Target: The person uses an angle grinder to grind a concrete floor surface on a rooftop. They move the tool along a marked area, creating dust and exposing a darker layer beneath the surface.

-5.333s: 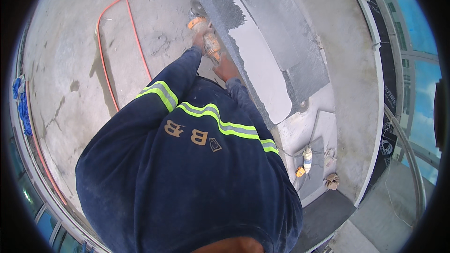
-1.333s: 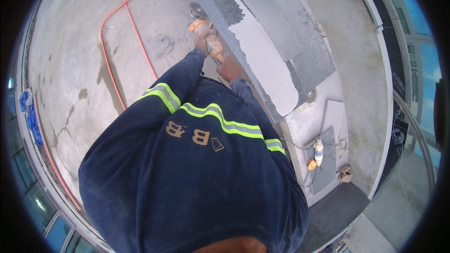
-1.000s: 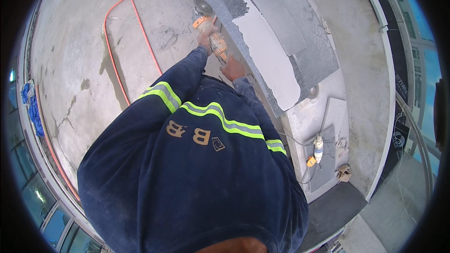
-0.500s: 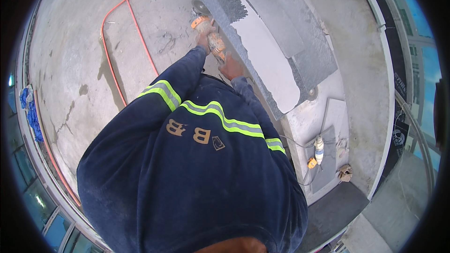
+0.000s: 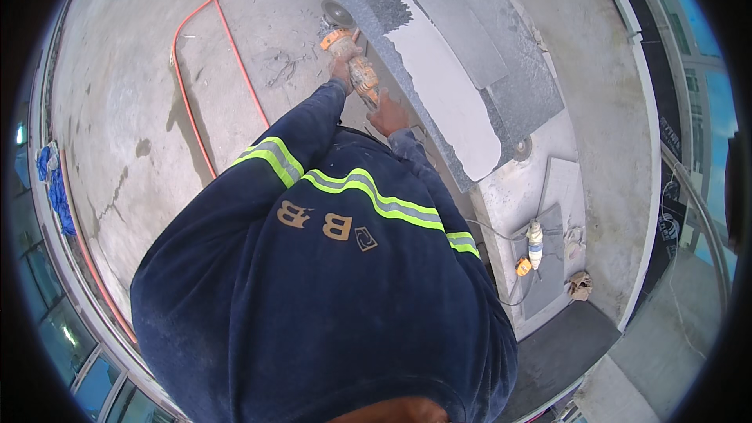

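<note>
Between my two hands is an orange, dust-covered angle grinder (image 5: 363, 78) with a round dark disc (image 5: 337, 13) at its far end. My left hand (image 5: 342, 65) wraps round the front of its body, close behind the head. Around the rear end closes my right hand (image 5: 388, 115). The disc is beside the left edge of a long grey stone slab (image 5: 392, 63); whether it touches the stone I cannot tell. A pale, dusty-looking patch (image 5: 446, 82) with a ragged border covers part of the slab's top.
Red hoses (image 5: 182, 82) cross the concrete floor (image 5: 117, 110) on the left. At right, a second power tool (image 5: 535, 245) with a cable lies on a grey tile (image 5: 542, 266), near a crumpled brown lump (image 5: 580, 285). A blue bundle (image 5: 59, 192) lies far left.
The view has shifted very slightly. The grinder and both hands hold nearly the same place along the slab's edge.
</note>
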Motion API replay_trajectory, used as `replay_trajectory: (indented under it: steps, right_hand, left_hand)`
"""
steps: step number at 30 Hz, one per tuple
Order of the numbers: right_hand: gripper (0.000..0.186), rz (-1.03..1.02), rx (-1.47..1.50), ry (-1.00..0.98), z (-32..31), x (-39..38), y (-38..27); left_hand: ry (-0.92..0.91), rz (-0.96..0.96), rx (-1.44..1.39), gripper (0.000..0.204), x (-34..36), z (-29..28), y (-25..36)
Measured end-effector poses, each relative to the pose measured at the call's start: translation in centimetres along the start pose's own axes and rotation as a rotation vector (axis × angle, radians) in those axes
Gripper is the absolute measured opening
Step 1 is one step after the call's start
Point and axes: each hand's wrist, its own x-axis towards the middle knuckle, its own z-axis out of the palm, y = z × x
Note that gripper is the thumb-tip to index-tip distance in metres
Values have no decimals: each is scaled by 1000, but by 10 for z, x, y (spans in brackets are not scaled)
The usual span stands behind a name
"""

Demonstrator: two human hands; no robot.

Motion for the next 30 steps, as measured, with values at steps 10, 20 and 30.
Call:
replay_trajectory:
  steps: [10, 20, 30]
  right_hand:
    - [69, -2, 14, 23, 1, 20, 0]
    - [71, -12, 11, 47, 4, 10, 3]
    - [73, -25, -11, 48, 8, 3, 9]
  left_hand:
    - [-59, -40, 19, 35, 24, -3, 5]
    - [-30, 2, 10, 37, 5, 0, 2]
    - [-22, -27, -30, 56, -8, 8, 3]
